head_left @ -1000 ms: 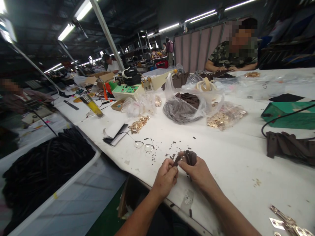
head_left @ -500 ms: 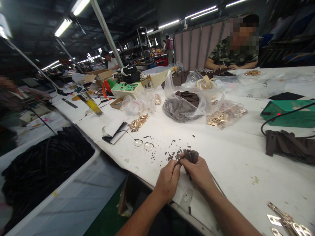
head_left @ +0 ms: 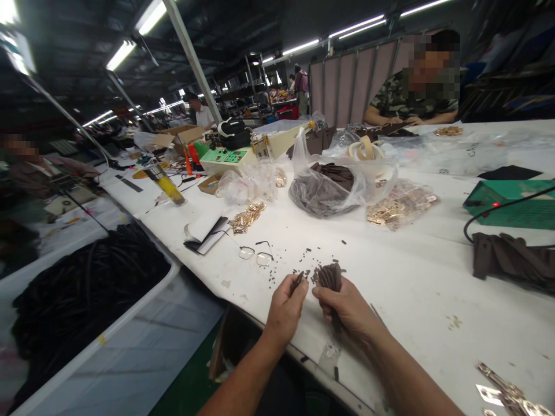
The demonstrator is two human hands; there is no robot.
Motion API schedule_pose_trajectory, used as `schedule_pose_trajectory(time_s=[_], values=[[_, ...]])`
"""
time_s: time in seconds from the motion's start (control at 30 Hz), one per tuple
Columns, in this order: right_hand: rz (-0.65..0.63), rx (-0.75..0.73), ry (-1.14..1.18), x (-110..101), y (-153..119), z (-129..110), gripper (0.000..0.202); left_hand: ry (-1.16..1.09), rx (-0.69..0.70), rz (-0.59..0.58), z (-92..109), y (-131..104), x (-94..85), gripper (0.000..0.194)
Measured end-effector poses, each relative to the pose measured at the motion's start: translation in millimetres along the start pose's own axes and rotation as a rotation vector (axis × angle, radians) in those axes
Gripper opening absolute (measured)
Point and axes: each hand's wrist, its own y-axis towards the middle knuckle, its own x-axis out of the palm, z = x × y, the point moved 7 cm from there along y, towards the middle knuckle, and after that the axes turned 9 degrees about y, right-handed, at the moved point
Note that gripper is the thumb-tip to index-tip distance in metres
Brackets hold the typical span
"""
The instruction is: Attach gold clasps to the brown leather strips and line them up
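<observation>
My right hand (head_left: 344, 303) is closed round a fanned bundle of dark brown strips (head_left: 330, 278), their upper ends spread above the thumb. A short way to its left, my left hand (head_left: 284, 309) pinches a dark brown strip (head_left: 297, 281) between thumb and fingers; most of that piece is hidden. The two hands are apart, above the near edge of the white table (head_left: 416, 300). Small dark scraps (head_left: 309, 250) lie scattered just beyond them.
Eyeglasses (head_left: 255, 255) and gold metal parts (head_left: 247, 218) lie left of the scraps. Behind stands a plastic bag of brown pieces (head_left: 325, 190). A green box (head_left: 511, 202) with a cable is at right. A bin of black strips (head_left: 87, 283) stands left. A co-worker (head_left: 411, 95) sits opposite.
My hands, together before, have separated: the left has moved left with a dark strip in its fingers. The right still grips the bundle. The view has shifted slightly.
</observation>
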Motion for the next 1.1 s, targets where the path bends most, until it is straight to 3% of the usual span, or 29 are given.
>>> schedule_pose_trajectory(time_s=[0.1, 0.23, 0.47, 0.7, 0.8, 0.93, 1.1], values=[[-0.036, -0.030, -0.120, 6.3, -3.2, -5.1, 0.022, 0.076, 0.073, -0.031, 10.2, 3.5, 1.7, 0.034], [-0.069, -0.048, -0.266, 7.5, -1.3, -4.1, 0.032, 0.137, 0.064, -0.073, 7.3, 7.6, 5.2, 0.038], [-0.001, -0.071, -0.368, 0.8, 3.2, -0.2, 0.022, 0.131, 0.047, 0.005, 0.7, 7.3, 3.5, 0.029], [-0.100, 0.068, 0.007, 6.2, -1.4, 5.1, 0.041, -0.284, -0.114, 0.107, -11.9, 11.9, -7.2, 0.029], [-0.053, 0.096, 0.045, 2.2, -0.6, 3.8, 0.046, -0.469, -0.136, 0.147, -11.9, 14.2, -11.9, 0.030], [0.060, 0.182, 0.098, -7.3, 4.4, 15.4, 0.037, -0.575, -0.182, 0.082, -14.0, 14.5, -7.6, 0.033], [0.153, 0.207, 0.215, -13.3, 6.9, 23.5, 0.018, -0.472, -0.232, -0.026, -23.9, 10.4, 1.7, 0.038]])
